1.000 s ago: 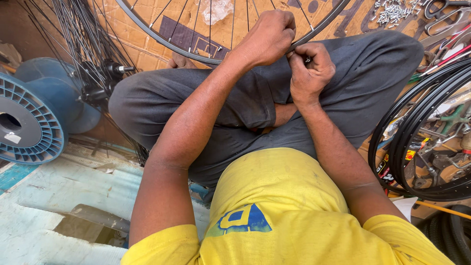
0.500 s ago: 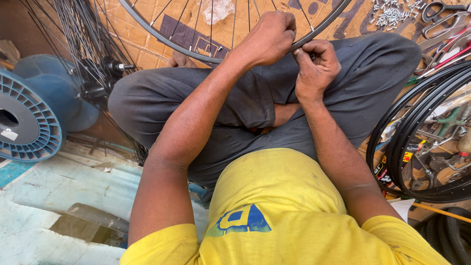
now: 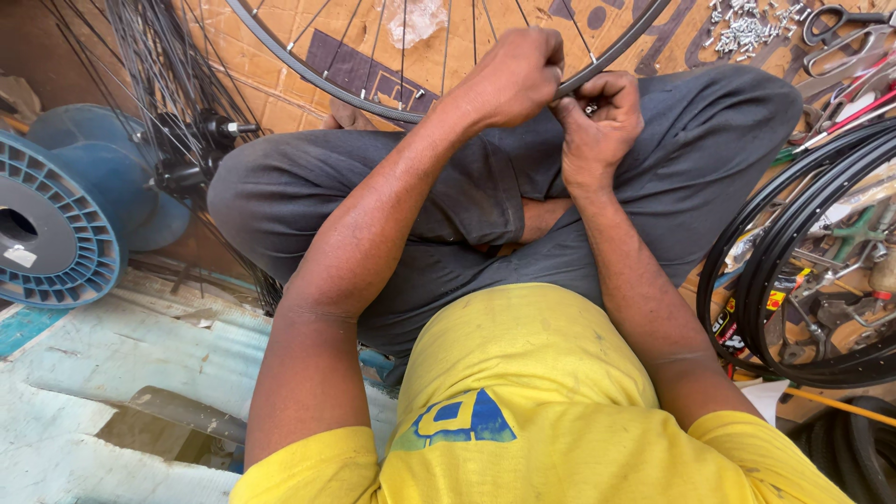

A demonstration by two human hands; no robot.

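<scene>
I sit cross-legged in grey trousers and a yellow shirt. A spoked bicycle wheel rim (image 3: 327,89) rests across my knees over brown cardboard. My left hand (image 3: 511,77) is closed around the near edge of the rim. Touching it on the right, my right hand (image 3: 599,119) pinches something small at the rim, hidden between the fingers. Thin metal spokes (image 3: 446,42) fan out from the rim toward the top of the view.
A blue plastic spool (image 3: 56,229) lies at the left beside a bundle of loose spokes with a hub (image 3: 182,140). Black rims (image 3: 803,271) are stacked at the right. Small metal nipples (image 3: 747,28) and scissors (image 3: 845,28) lie at top right.
My right hand has shifted slightly at the rim, its fingers working at the same spot. My left hand keeps its hold on the rim.
</scene>
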